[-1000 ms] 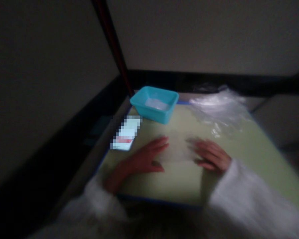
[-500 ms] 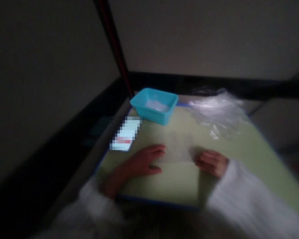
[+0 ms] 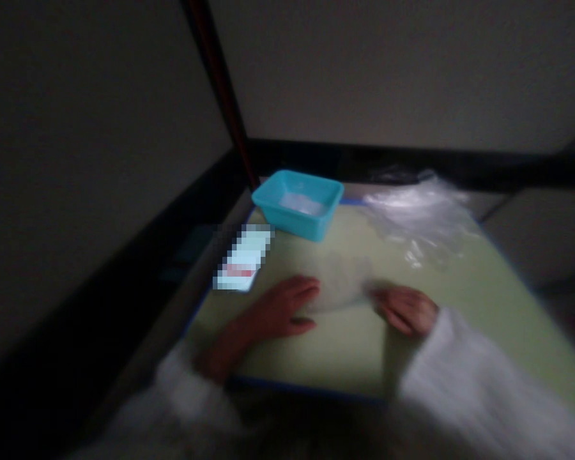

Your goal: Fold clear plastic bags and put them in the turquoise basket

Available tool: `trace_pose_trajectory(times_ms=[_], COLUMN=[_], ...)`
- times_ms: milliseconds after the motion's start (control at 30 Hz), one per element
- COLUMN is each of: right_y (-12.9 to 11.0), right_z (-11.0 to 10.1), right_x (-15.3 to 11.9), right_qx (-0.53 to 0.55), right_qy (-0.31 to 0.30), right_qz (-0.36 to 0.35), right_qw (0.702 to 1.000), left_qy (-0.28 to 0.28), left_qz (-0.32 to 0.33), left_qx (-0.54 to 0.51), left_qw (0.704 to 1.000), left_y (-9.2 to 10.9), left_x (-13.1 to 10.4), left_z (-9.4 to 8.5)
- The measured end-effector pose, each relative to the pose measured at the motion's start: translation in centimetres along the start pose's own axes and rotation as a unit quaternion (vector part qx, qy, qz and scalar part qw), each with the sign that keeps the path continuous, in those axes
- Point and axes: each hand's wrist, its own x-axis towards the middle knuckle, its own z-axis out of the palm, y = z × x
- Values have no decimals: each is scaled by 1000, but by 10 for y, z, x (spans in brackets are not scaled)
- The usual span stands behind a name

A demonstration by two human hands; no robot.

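Laying left hand (image 3: 285, 310) palm down at near-left edge of translucent plastic film (image 3: 342, 281), fingers extended and together, thumb spread off toward wearer's side. Not clenched; contact with film likely at fingertips, too blurred to confirm. Holding right hand (image 3: 407, 310) at film's right edge, fingers bunched and pointing inward; fingertips smeared, can't tell if pinching or just touching. Film flat between both hands, on pale yellow-green tabletop (image 3: 316, 364) with blue edging. Beyond left hand, slightly toward film: turquoise rectangular basin (image 3: 292, 222), upright, with whitish contents (image 3: 301, 203), too blurred to identify. Left of film, just past left hand: phone (image 3: 244, 259), screen lit, pixelated. Beyond right hand, at far side of tabletop: crumpled heap of clear plastic (image 3: 421, 211), shiny. White fuzzy sleeves (image 3: 474, 370) at both wrists.
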Motion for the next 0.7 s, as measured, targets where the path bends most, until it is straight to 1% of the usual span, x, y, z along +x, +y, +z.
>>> trace_pose_trajectory(times_ms=[33,100,133,200,267,367,433,500,600,700], right_y=[-2,-5,-7,-9,-9,-6,-5,-6,-12,-22], right_z=[-1,-4,-5,-6,-6,-8,-11,-16,-27,-39], right_x=[1,1,2,4,7,14,20,26,34,38], right_qx=[35,94,114,131,125,108,99,93,110,197], right_qy=[-10,-21,-23,-17,4,40,52,66,95,95], right_qz=[51,149,183,210,197,130,88,63,47,72], right_qw=[998,984,976,969,972,985,990,991,988,973], left_qy=[4,10,15,29,45,71,83,88,85,72], left_qz=[6,16,21,26,34,30,25,24,16,-14], left_qx=[7,17,21,31,42,39,12,-41,-141,-207], left_qw=[1000,1000,999,999,998,996,996,995,986,976], left_y=[0,-1,-2,-2,-3,-4,-3,-1,7,21], left_x=[0,1,1,3,5,9,11,11,12,13], left_z=[1,3,4,6,8,9,8,4,-5,-19])
